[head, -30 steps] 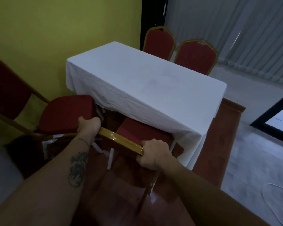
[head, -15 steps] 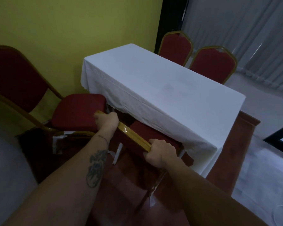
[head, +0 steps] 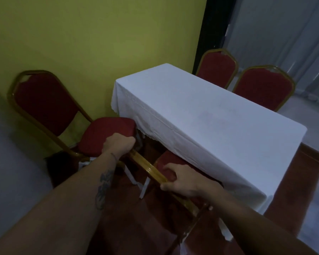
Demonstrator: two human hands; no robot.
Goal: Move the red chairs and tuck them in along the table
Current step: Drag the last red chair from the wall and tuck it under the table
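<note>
A red chair with a gold frame (head: 151, 170) stands right in front of me, its seat partly under the white-clothed table (head: 210, 115). My left hand (head: 118, 145) grips the left end of its top rail and my right hand (head: 180, 180) grips the rail further right. A second red chair (head: 50, 105) stands to the left by the yellow wall, its seat edge touching the tablecloth corner. Two more red chairs (head: 217, 68) (head: 263, 86) sit along the table's far side.
The yellow wall (head: 99, 43) runs close along the left end of the table. A brown wooden platform (head: 302, 177) lies under the table, with grey floor to the right. Grey curtains (head: 284, 34) hang at the back right.
The view has swung left, showing the whole chair by the wall. Both hands stay on the top rail, and the chair's seat now lies a little further under the cloth.
</note>
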